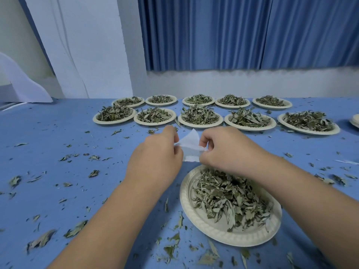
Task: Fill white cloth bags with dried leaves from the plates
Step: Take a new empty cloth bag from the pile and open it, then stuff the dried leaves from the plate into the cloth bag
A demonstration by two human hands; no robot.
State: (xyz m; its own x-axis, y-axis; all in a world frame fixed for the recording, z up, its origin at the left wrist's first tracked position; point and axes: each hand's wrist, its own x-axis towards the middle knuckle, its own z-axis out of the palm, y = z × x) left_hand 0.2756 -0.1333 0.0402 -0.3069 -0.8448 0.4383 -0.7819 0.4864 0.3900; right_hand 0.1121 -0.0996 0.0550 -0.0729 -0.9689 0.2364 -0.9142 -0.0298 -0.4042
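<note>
White cloth bag (189, 145) hangs over the middle of the table (58, 123); we pinch it with left hand (155, 154) and right hand (227, 148), one at each side. A plate (223, 234) with dried leaves (229, 195) lies just before it, toward the near edge.

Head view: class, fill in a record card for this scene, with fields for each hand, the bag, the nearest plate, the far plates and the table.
left hand: pinches the left edge of the white cloth bag
right hand: pinches the bag's right edge
white cloth bag: held between both hands, beyond the near plate, looks flat
near plate: heaped with dried leaves, partly under the right forearm
far plates: ten, in two rows of five, all holding leaves
table: blue, strewn with loose leaf bits
</note>
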